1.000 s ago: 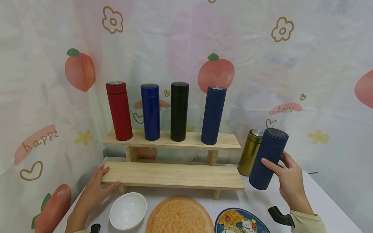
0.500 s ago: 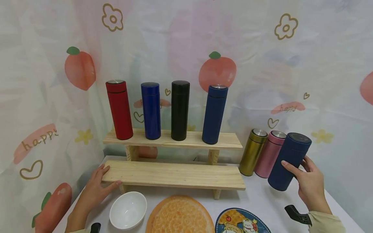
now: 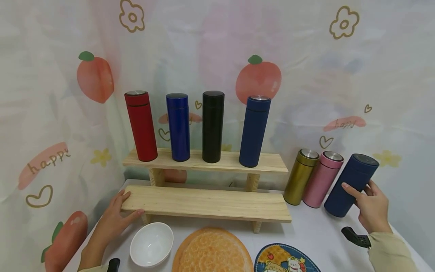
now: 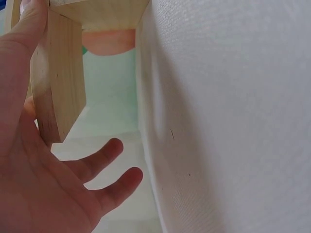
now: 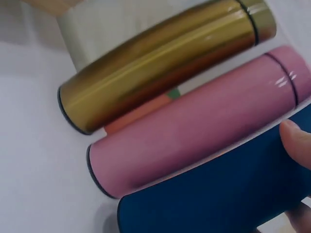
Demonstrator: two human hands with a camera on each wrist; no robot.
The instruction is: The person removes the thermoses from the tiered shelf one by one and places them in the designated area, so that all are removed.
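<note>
Counting seven flasks [image 3: 351,185], one held.

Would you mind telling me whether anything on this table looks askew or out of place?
Only the navy flask, gripped by the right hand, leans beside the pink flask. Nothing looks spilled or damaged.
</note>
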